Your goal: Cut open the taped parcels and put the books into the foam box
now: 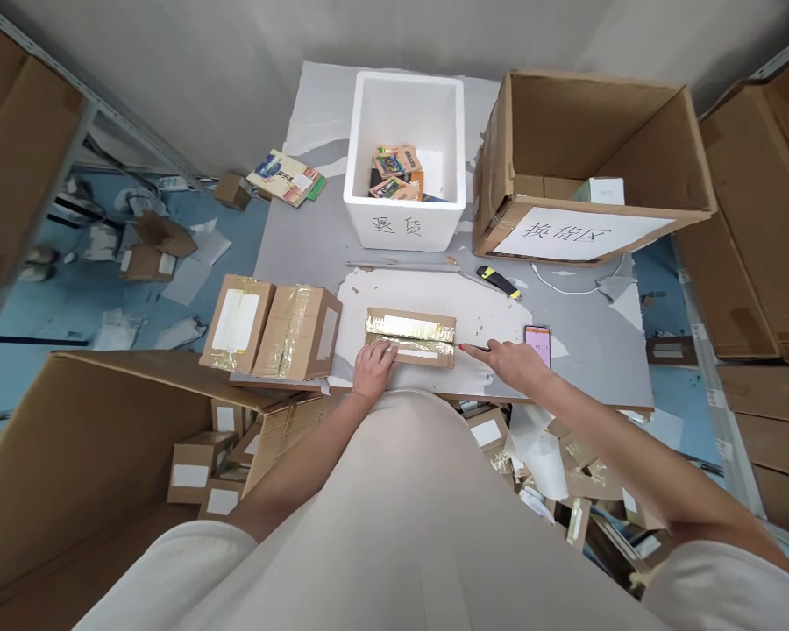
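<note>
A small cardboard box (411, 358) lies on the table in front of me, with shiny clear tape along its middle seam and white labels on its top. My left hand (373, 372) holds its front left corner, fingers curled over the edge. At the right end of the box is my right hand (516, 364), closed round a slim dark tool (477, 349) that points at the taped seam. The tool is mostly hidden by the fingers, and I cannot tell its exact kind. Behind the right hand lies a phone (537, 342) with a lit pink screen.
A yellow-and-black utility knife (498, 281) lies behind the box. Farther back stand a white foam box (404, 226) holding colourful packs and a large open carton (592, 235). Two taped boxes (295, 333) sit at the left edge. Another open carton (59, 456) holds parcels below.
</note>
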The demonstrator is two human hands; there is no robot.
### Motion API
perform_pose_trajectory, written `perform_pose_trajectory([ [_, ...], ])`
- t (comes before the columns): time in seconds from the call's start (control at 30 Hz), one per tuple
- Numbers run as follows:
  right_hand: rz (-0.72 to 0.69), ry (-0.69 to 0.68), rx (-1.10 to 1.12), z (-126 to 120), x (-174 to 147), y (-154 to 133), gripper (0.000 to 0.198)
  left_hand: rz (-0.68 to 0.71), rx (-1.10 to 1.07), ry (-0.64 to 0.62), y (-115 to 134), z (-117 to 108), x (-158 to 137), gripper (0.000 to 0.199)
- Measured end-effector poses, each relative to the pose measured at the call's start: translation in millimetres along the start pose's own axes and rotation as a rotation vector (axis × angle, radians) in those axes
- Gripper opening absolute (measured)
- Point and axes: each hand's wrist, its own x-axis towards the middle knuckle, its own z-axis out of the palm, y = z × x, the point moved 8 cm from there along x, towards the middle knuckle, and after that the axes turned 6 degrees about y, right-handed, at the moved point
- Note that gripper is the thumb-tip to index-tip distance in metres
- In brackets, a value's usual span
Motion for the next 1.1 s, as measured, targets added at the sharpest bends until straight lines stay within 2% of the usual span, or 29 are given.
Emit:
perform_pose_trajectory([
  [0.1, 0.031, -0.008, 0.059, 2.4, -14.5, 14.3, 0.069, 0.003, 0.021, -0.03, 1.3, -2.9, 2.2, 0.027],
  [0.17, 0.059, 0.024, 0.187, 3.6, -29.4, 26.4, 0.061, 0.007, 0.031, -0.051, 3.3, -6.9, 3.9, 0.027],
  [0.27, 0.211, 0.146, 0.602, 15.7, -49.6, 44.0, 0.053, 0.023, 0.033, -0.07, 8.5, -16.4, 8.5, 0.029],
  [0.33, 0.375, 0.18, 0.937, 39.7, -54.5, 47.6, 0.057, 0.039, 0.028, -0.079, 11.4, -23.0, 14.6, 0.034],
  [0.4, 0.487, 0.184, 1.204, 65.3, -49.6, 39.9, 0.063, 0.066, 0.016, -0.093, 12.6, -27.7, 23.8, 0.051],
  [0.5, 0.493, 0.209, 1.412, 84.7, -32.4, 22.7, 0.068, 0.119, 0.026, -0.138, 10.2, -27.8, 41.3, 0.092],
  [0.57, 0.464, 0.211, 1.477, 89.0, -24.1, 15.5, 0.07, 0.138, 0.066, -0.204, 5.8, -22.6, 51.9, 0.115],
  [0.67, 0.441, 0.189, 1.545, 92.7, -21.3, 11.7, 0.073, 0.116, 0.129, -0.312, -2.3, -13.0, 61.4, 0.13],
  [0.77, 0.429, 0.164, 1.567, 94.8, -22.2, 13.2, 0.075, 0.083, 0.139, -0.335, -6.5, -9.3, 64.9, 0.128],
  [0.93, 0.391, 0.121, 1.499, 88.4, -16.5, 21.2, 0.072, 0.1, 0.079, -0.261, -5.9, -9.1, 66.1, 0.123],
  [1.1, 0.315, -0.004, 1.417, 84.2, -17.5, 25.5, 0.067, 0.058, 0.062, -0.204, -6.3, -10.4, 65.1, 0.116],
])
